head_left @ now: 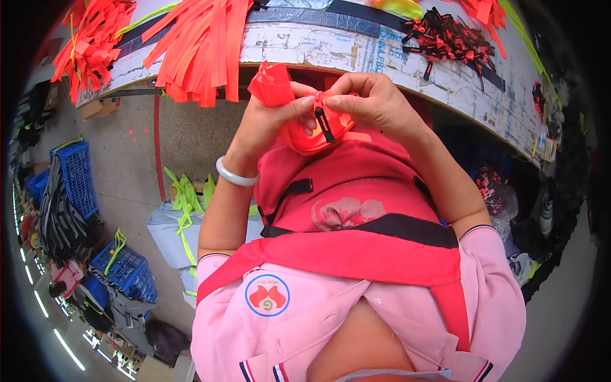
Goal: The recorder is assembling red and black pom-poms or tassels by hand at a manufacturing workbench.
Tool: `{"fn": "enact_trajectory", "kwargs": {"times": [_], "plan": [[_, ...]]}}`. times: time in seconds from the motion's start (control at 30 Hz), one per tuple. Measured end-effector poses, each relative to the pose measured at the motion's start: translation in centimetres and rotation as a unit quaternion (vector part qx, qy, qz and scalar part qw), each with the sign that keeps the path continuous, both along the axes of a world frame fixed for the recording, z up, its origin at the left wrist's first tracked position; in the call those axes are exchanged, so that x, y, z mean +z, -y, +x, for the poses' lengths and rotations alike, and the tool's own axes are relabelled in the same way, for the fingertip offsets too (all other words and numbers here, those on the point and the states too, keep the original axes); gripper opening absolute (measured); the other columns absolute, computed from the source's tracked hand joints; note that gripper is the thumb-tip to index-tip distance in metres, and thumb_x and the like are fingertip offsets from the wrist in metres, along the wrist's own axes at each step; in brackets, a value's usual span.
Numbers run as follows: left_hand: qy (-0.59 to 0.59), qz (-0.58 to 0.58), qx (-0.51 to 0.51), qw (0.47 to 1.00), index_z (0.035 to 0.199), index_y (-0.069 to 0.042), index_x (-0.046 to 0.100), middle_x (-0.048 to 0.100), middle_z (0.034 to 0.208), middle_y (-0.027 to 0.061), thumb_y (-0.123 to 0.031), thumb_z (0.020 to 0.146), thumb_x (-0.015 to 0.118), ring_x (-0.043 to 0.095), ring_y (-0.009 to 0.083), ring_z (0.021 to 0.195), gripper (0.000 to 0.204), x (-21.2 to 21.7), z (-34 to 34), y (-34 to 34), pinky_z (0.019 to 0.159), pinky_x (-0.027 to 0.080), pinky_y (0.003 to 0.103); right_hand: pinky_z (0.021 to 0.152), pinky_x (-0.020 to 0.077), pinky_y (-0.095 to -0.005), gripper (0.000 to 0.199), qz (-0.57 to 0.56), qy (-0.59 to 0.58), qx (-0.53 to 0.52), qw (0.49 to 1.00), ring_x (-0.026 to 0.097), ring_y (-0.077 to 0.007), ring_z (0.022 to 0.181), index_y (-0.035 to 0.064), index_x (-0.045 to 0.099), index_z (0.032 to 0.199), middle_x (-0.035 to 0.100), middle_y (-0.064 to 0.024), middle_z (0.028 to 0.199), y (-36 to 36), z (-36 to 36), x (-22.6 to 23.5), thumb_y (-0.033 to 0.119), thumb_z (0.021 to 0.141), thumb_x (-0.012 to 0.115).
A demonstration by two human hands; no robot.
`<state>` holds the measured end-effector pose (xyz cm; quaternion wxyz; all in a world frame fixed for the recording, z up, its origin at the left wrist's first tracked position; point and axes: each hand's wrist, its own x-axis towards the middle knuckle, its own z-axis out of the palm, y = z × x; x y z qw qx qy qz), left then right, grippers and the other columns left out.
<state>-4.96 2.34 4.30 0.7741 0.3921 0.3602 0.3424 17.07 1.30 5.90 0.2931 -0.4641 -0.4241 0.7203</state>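
Folded orange-red zipper tape (pixel 271 85) is bunched in my left hand (pixel 275 121), with the thumb and fingers closed round it. My right hand (pixel 377 105) pinches thumb against forefinger at the tape's end, close to the left thumb. Between the two hands sits an orange-red zipper slider with a long black pull (pixel 324 125) hanging down. More of the tape loops below the fingers, in front of my red apron (pixel 344 181). The exact spot under my right fingertips is hidden.
Bundles of orange-red strips (pixel 198 51) hang over the worn table edge (pixel 305 48). A heap of black-and-red zipper sliders (pixel 449 38) lies at the table's right. Blue crates (pixel 130 270) stand on the floor at left, near pale sheets with yellow-green ties (pixel 175 232).
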Motion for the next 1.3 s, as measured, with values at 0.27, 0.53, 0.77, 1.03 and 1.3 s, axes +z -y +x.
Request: {"fn": "enact_trajectory", "kwargs": {"times": [0.27,0.53,0.77,1.03,1.3], "plan": [[-0.042,0.047,0.058,0.996,0.099,0.004,0.067,0.066,0.075,0.0060,-0.006,0.087,0.068,0.062,0.0101,0.065,0.016,-0.9,1.4,1.2,0.060,0.050,0.023,0.062,0.0447,-0.0189,0.016,0.131,0.006,-0.095,0.987,0.053,-0.0024,0.072,-0.0002,0.065,0.095,0.060,0.0024,0.082,1.3,-1.4,-0.7,0.015,0.090,0.068],[-0.129,0.184,0.046,0.973,0.099,0.002,0.067,0.065,0.075,0.0040,-0.004,0.088,0.066,0.061,0.0097,0.067,0.012,-0.2,1.9,1.9,0.062,0.049,0.023,0.063,0.0464,-0.0240,0.015,0.352,0.138,-0.056,0.924,0.058,-0.0109,0.072,0.0005,0.065,0.095,0.061,-0.0061,0.084,1.7,-1.6,0.0,0.010,0.084,0.071],[-0.107,0.204,0.075,0.970,0.098,0.000,0.069,0.064,0.075,0.0007,-0.003,0.087,0.067,0.058,0.0056,0.066,0.012,-1.1,2.5,2.8,0.058,0.047,0.022,0.062,0.0471,-0.0266,0.012,0.458,0.166,-0.067,0.871,0.058,-0.0163,0.071,0.0013,0.065,0.093,0.060,-0.0075,0.083,2.1,-2.0,-0.8,0.006,0.083,0.070],[-0.103,0.197,0.055,0.973,0.097,-0.001,0.068,0.064,0.076,0.0015,-0.002,0.088,0.065,0.058,0.0068,0.066,0.010,-1.3,2.3,2.3,0.059,0.048,0.022,0.058,0.0463,-0.0283,0.012,0.438,0.145,-0.103,0.881,0.057,-0.0178,0.069,0.0011,0.063,0.091,0.059,-0.0080,0.081,2.8,-2.3,-1.2,0.006,0.083,0.071],[-0.130,0.246,0.044,0.959,0.099,0.001,0.067,0.062,0.077,0.0040,0.001,0.085,0.064,0.058,0.0105,0.066,0.014,-0.7,2.0,2.8,0.059,0.046,0.024,0.058,0.0458,-0.0283,0.014,0.463,0.157,-0.102,0.867,0.057,-0.0190,0.067,0.0012,0.063,0.090,0.058,-0.0086,0.080,2.8,-2.5,-0.8,0.005,0.081,0.072]]}}
